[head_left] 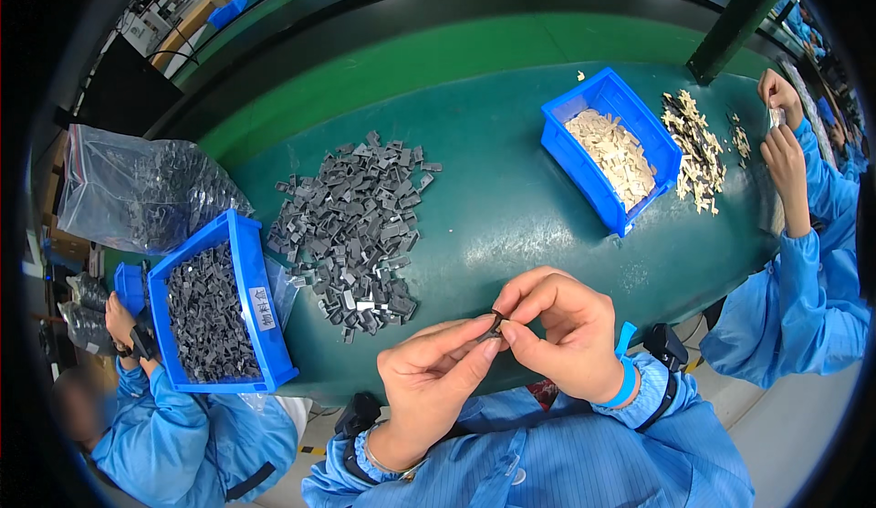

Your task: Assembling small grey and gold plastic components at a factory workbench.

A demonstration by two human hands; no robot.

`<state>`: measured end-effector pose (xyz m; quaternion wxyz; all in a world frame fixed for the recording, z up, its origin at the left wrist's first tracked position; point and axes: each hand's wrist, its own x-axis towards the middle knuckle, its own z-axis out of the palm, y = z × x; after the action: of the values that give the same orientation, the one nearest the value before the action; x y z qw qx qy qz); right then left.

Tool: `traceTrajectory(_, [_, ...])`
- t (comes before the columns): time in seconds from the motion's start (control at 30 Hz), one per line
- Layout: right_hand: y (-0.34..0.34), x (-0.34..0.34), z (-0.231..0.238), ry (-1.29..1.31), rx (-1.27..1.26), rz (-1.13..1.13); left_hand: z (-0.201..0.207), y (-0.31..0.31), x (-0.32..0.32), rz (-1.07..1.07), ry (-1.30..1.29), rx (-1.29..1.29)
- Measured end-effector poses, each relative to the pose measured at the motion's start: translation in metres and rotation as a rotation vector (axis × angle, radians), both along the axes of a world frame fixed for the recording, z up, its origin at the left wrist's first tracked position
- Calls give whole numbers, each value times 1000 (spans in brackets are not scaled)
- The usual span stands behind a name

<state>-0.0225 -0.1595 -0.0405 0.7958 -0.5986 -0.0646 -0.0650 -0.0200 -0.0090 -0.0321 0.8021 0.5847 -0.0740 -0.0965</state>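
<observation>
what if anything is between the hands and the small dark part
Nothing visible: the left hand and right hand pinch the small dark part directly between bare fingertips, above the green tabletop's near edge.

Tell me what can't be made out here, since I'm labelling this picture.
All in the head view:
- Dark piece: full shape hidden by the fingertip grip of the left hand and right hand.
- Floor of the left blue bin: buried under dark parts.
- Clear bag's contents: blurred by creased, glossy plastic.
- Right-hand co-worker: cut off by the dark fisheye rim.
</observation>
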Motion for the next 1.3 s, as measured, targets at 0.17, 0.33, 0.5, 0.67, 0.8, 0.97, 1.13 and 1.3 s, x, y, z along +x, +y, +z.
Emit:
traceTrajectory(0.17, [1, 0, 0, 5, 5, -10, 0, -1, 0, 3, -19, 2])
traceTrajectory(0.33, [1, 0, 0, -8, -18, -23, 0, -1, -1, 3, 0, -15])
traceTrajectory(0.5, [1, 0, 1, -1, -10, -21, -1, -1, -1, 3, 0, -15])
traceTrajectory(0.67, [2, 0, 0, 14, 23, -22, -1, -2, -1, 1, -8, -20])
traceTrajectory(0.8, [3, 1, -1, 3, 0, -27, -3, -3, -2, 19, -38, -37])
traceTrajectory(0.97, [1, 3, -2, -21, -27, -20, -4, -4, -2, 23, -50, -70])
traceTrajectory(1.13, [-3, 5, -2, -37, -37, 35, -6, -1, -1, -13, -24, -64])
traceTrajectory(1.3, [-9, 6, -1, 21, -73, 80, -4, -2, -1, -25, -1, -111])
